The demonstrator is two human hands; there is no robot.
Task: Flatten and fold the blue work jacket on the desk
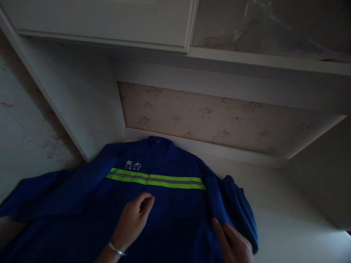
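Now both hands' fingers press loosely, gripping nothing (dim light), on the blue jacket.

Dim room around you. Floral wallpaper fills the recess ahead, white trim along its base. White cabinet overhead, shelf beside it holding clear plastic. Pale surface below.

I count one blue work jacket laid out in front of me, with one yellow-green reflective stripe across its chest and one white logo. Two of my hands are on it: my left hand and my right hand. One bracelet circles my left wrist.
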